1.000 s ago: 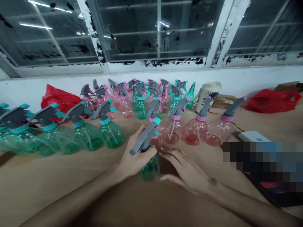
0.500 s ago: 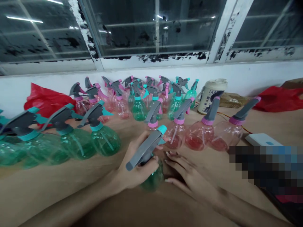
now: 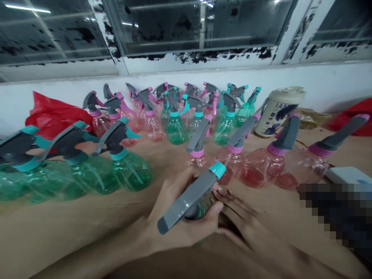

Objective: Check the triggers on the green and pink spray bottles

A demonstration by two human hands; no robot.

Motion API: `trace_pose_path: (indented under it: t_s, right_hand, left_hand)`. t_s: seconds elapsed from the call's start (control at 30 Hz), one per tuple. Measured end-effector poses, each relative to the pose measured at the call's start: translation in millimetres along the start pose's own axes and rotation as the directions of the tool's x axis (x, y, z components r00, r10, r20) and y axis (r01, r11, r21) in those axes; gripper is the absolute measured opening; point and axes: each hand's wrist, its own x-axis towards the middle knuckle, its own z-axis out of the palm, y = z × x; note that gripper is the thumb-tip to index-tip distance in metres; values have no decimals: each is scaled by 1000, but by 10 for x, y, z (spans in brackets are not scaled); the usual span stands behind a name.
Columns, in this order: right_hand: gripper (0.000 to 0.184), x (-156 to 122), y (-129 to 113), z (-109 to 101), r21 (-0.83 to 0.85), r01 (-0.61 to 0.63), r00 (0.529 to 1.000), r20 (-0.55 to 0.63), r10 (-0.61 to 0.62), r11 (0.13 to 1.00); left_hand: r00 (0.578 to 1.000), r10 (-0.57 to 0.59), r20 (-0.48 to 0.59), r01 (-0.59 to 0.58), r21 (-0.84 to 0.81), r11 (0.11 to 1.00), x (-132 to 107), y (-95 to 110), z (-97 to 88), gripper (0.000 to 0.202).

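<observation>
Left hand (image 3: 187, 233) and right hand (image 3: 244, 221) closer together, green spray bottle (image 3: 191, 198) now nearer the camera

We are reading "IAM" on the cup (image 3: 271, 116); we are finding the smaller marks below it too blurred to read.

The spray bottle (image 3: 192, 197) is gripped in the left hand (image 3: 188, 234), with the right hand (image 3: 245, 219) close by its right side. Its long grey spray head (image 3: 186, 203) is fitted on and slants across the view, rounded rear end toward the person, turquoise nozzle (image 3: 217, 169) pointing away and rightward. Only a little of the see-through green body (image 3: 202, 209) shows past the fingers; whether its base meets the worktop (image 3: 87, 232) cannot be told.
</observation>
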Motion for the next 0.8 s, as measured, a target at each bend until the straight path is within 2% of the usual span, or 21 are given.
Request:
trace_pose_path:
  t_s: [0.17, 0.3, 0.5, 0.67, 0.8]
  right_hand:
    - [58, -7, 17, 11, -37, 21, 999, 26, -20, 999]
    - [57, 16, 17, -21, -34, 8, 999, 48, -7, 999]
    - [57, 15, 25, -45, -46, -12, 996, 86, 16, 999]
    - [60, 11, 36, -62, 45, -28, 996, 81, 25, 999]
    - [58, 10, 45, -70, 47, -32, 995, 100, 27, 998]
  left_hand:
    - [1000, -5, 1, 5, -22, 1000, -8, 18, -5, 16]
    - [1000, 2, -7, -2, 23, 1000, 9, -5, -10, 18]
    - [988, -149, 39, 150, -40, 988, 17, -50, 14, 24]
    - [995, -99, 22, 100, -27, 995, -14, 0, 24, 31]
    - [997, -74, 5, 74, -50, 996, -23, -10, 40, 31]
